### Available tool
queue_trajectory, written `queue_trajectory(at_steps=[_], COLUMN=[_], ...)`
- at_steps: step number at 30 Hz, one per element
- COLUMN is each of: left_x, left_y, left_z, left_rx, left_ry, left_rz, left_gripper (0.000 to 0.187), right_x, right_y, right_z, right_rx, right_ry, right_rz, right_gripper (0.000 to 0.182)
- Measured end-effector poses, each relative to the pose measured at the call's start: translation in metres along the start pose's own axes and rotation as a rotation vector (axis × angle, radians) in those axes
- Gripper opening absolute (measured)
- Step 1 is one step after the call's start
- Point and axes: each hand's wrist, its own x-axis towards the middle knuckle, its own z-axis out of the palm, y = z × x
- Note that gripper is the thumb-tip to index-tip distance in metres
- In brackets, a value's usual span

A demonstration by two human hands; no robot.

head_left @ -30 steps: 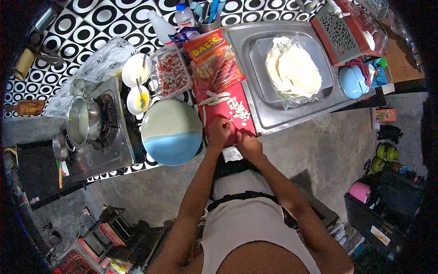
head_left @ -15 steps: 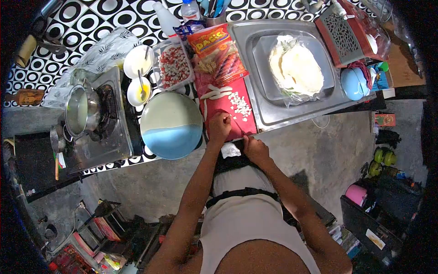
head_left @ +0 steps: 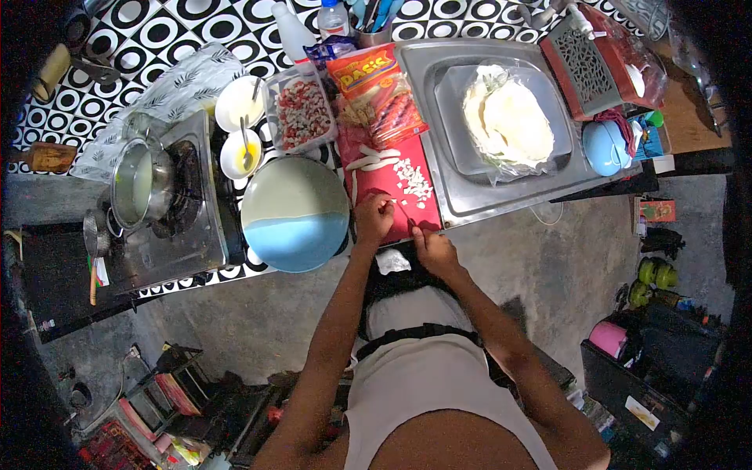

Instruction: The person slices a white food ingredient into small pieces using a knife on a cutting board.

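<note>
Occupying the counter left of the work area was one large two-tone bowl [head_left: 294, 213], beside one red cutting board [head_left: 385, 186]. One heap of white diced pieces [head_left: 412, 182] lay on the board's right half. Left hand [head_left: 374, 218] rested on the board's near edge, fingers curled together. Right hand [head_left: 435, 251] gripped one small knife [head_left: 407, 215]; blade detail was unclear.

One red cutting board [head_left: 384, 184], two small white bowls [head_left: 238, 102], one pot [head_left: 142, 186], perhaps two bottles [head_left: 296, 35].
</note>
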Motion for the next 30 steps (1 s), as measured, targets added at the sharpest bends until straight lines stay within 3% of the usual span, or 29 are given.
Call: queue_trajectory(at_steps=[7, 13, 20, 24, 27, 30], left_x=[-0.001, 0.0, 0.005, 0.004, 0.005, 0.015], left_y=[-0.002, -0.001, 0.011, 0.009, 0.008, 0.007], left_z=[0.0, 0.001, -0.004, 0.001, 0.001, -0.002], left_rx=[0.031, 0.039, 0.069, 0.084, 0.047, 0.079], left_ry=[0.009, -0.002, 0.004, 0.022, 0.078, -0.057], left_rz=[-0.003, 0.006, 0.008, -0.024, -0.02, -0.137], left_gripper=[0.013, 0.01, 0.008, 0.008, 0.009, 0.01], right_x=[0.012, 0.025, 0.006, -0.005, -0.006, -0.003], right_y=[-0.011, -0.01, -0.008, 0.002, 0.0, 0.0], right_z=[0.002, 0.018, 0.016, 0.008, -0.014, -0.012], right_rx=[0.025, -0.044, -0.213, -0.116, -0.139, -0.183], right_ry=[0.019, -0.044, 0.147, 0.141, -0.128, -0.144], right_rz=[0.0, 0.157, 0.018, 0.008, 0.007, -0.113], right_gripper=[0.05, 0.06, 0.045, 0.049, 0.05, 0.051])
